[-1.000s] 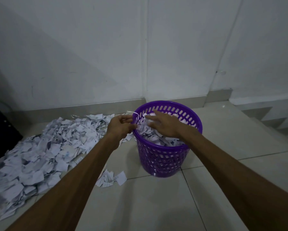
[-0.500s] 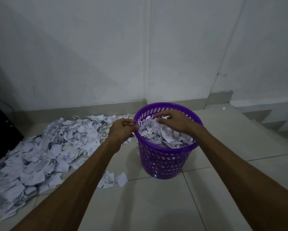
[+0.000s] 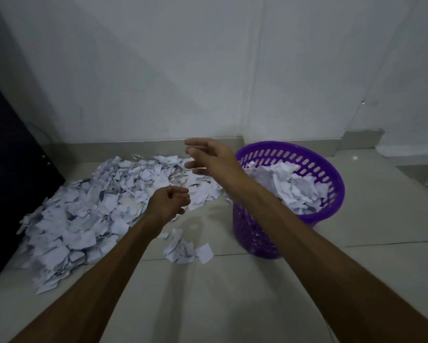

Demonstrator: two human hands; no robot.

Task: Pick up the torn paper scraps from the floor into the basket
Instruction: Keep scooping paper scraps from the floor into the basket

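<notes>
The round plastic basket [image 3: 314, 214] is purple with rows of slotted holes; the torn paper scraps [image 3: 84, 214] are white with faint blue marks; the tiled floor [image 3: 232, 305] is pale beige.

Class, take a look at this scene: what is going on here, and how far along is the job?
A person is clearing torn paper from a tiled floor into a purple basket, which is already heaped with scraps. Both hands are over the big pile left of the basket; the left hand is loosely curled, the right hand open, and neither visibly holds paper. A small cluster lies nearer. Most paper remains on the floor.
</notes>
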